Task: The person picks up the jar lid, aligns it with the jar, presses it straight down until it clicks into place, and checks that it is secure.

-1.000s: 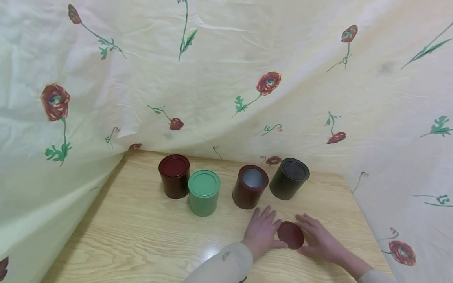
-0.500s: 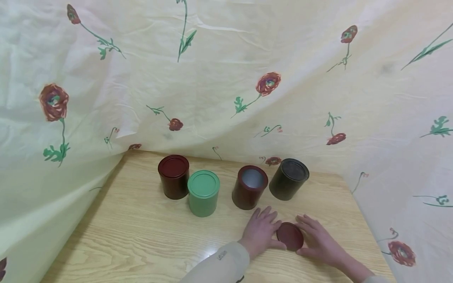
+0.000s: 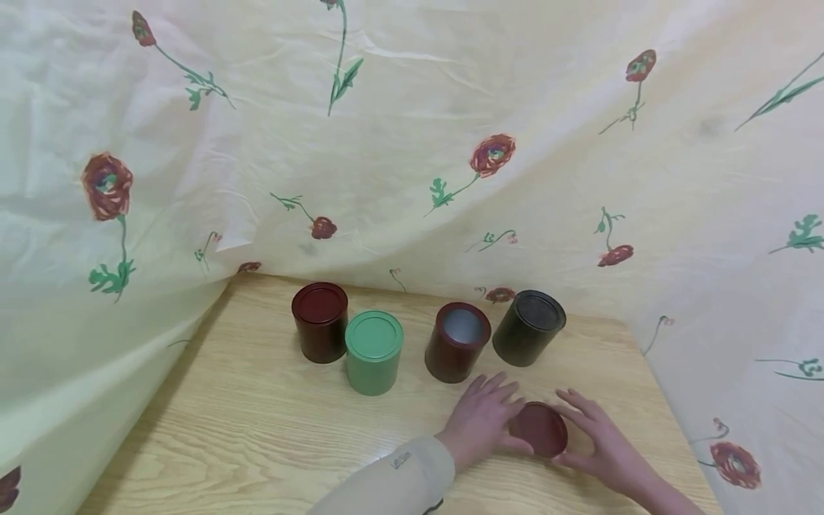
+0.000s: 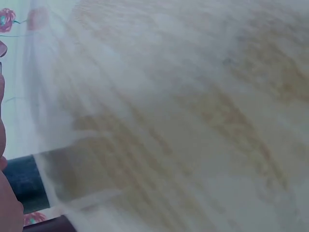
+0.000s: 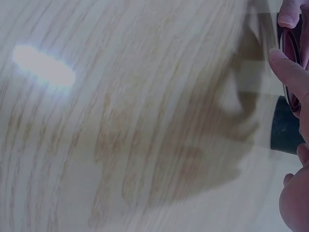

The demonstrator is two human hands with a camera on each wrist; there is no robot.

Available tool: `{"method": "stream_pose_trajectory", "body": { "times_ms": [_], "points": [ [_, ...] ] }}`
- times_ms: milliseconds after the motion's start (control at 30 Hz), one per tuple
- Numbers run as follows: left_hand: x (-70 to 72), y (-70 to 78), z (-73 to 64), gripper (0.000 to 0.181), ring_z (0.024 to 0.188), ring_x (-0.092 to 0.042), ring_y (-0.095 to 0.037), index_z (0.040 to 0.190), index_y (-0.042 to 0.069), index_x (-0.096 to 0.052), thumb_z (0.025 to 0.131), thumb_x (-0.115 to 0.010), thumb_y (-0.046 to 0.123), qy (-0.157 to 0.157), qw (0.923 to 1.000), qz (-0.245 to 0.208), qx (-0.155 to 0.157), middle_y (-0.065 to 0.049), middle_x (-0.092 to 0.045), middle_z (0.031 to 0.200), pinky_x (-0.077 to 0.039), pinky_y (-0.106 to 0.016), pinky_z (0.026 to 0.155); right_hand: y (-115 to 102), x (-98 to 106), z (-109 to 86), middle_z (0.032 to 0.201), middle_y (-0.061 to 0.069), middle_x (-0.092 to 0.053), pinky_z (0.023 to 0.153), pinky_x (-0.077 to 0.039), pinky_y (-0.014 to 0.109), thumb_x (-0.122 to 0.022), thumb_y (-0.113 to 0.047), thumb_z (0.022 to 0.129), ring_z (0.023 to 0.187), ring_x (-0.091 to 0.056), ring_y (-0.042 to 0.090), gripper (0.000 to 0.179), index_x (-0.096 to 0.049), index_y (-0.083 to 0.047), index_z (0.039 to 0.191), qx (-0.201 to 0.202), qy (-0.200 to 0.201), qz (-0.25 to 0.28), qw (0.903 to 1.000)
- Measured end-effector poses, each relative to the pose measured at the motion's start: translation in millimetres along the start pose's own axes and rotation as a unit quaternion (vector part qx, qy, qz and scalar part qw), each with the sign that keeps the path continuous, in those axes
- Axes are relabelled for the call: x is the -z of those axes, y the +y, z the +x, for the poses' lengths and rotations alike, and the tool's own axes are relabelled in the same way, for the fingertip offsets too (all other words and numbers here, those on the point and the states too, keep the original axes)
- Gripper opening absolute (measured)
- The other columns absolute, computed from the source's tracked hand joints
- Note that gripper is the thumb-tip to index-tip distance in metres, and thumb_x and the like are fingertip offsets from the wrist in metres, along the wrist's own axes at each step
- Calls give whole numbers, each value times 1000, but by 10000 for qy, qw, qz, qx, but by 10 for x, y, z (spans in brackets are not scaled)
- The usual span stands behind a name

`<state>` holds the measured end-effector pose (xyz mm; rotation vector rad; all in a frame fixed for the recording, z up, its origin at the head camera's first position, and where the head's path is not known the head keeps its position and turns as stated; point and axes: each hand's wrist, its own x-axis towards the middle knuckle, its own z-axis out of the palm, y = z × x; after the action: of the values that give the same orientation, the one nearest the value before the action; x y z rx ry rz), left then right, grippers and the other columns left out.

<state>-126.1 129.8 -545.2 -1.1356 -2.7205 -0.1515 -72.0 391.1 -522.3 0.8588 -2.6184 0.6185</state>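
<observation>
A dark red round lid (image 3: 542,430) is held between my two hands, slightly above the wooden table, and appears nearly edge-on in the right wrist view (image 5: 291,67). My left hand (image 3: 483,422) pinches its left edge with thumb and fingers. From the other side, my right hand (image 3: 599,443) grips the right edge between thumb and index finger. Just beyond my left hand stands an uncovered dark red can (image 3: 453,350), its grey inside showing. The left wrist view catches only a strip of the left hand (image 4: 8,203).
A black can (image 3: 528,332) with its lid on stands at the back right. Further left are a lidded green can (image 3: 373,357) and a lidded dark red can (image 3: 320,329), close together. Flowered cloth (image 3: 386,143) hangs behind and beside the wooden table (image 3: 257,429).
The lid and the right hand have shifted slightly to the right, and the lid looks a little larger. The cans have stayed in place on the table.
</observation>
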Motion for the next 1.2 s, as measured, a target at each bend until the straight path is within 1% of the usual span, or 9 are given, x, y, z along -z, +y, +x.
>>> {"method": "stream_pose_trajectory", "body": {
  "times_ms": [167,267,400,500,567,633,800,1000,1200],
  "points": [
    [141,-21,7,85,158,-35,-16,151,41,-61,85,-46,92,176,9998,75,-69,12,-49,164,-34,-41,127,-53,91,43,160,8,-52,120,-14,7,-101,-20,57,157,-24,1,84,-70,0,133,56,98,77,9999],
    [252,-45,7,84,158,-36,-17,151,40,-62,86,-47,91,215,9996,102,-124,11,-50,164,-35,-40,127,-75,142,81,159,11,-52,121,-14,8,-101,-23,59,158,-25,4,83,-70,-1,133,98,148,95,9998],
    [387,-84,4,83,158,-36,-17,150,39,-62,87,-49,90,252,9994,136,-211,10,-51,163,-36,-39,126,-94,199,140,158,13,-53,123,-14,11,-97,-44,71,159,-26,7,80,-71,-1,133,245,219,22,9995],
    [478,-123,16,83,158,-37,-17,150,37,-63,87,-50,89,380,9986,196,-311,10,-52,162,-37,-39,126,-113,243,195,157,14,-53,126,-12,15,-84,-62,82,159,-27,9,81,-71,-1,133,324,280,-24,9991],
    [548,-156,32,82,157,-38,-18,149,36,-64,87,-53,89,494,9979,210,-375,9,-52,162,-37,-38,125,-133,276,237,157,15,-53,128,-11,17,-76,-67,86,160,-27,10,82,-70,0,133,336,321,-9,9989],
    [616,-194,52,81,157,-39,-17,149,36,-64,87,-54,88,566,9971,271,-422,9,-52,162,-37,-38,125,-156,311,283,157,16,-53,128,-10,18,-72,-69,88,160,-26,9,83,-70,0,133,338,357,7,9988],
    [751,-280,83,81,157,-38,-17,149,35,-65,87,-58,87,639,9969,169,-433,9,-52,162,-36,-36,126,-203,383,408,155,20,-54,130,-8,21,-68,-70,90,160,-26,11,83,-70,1,133,408,409,22,9983],
    [863,-316,106,81,156,-39,-17,148,32,-66,87,-62,85,941,9941,-12,-538,7,-53,161,-36,-33,125,-232,438,498,155,21,-54,131,-8,24,-67,-71,91,160,-28,11,84,-70,3,131,487,484,-11,9976],
    [1031,-373,113,81,156,-40,-17,149,35,-65,86,-61,86,865,9951,207,-441,8,-52,162,-38,-34,125,-265,480,593,154,23,-54,131,-8,24,-67,-71,91,160,-27,12,84,-71,3,132,509,528,-39,9973]
  ]
}}
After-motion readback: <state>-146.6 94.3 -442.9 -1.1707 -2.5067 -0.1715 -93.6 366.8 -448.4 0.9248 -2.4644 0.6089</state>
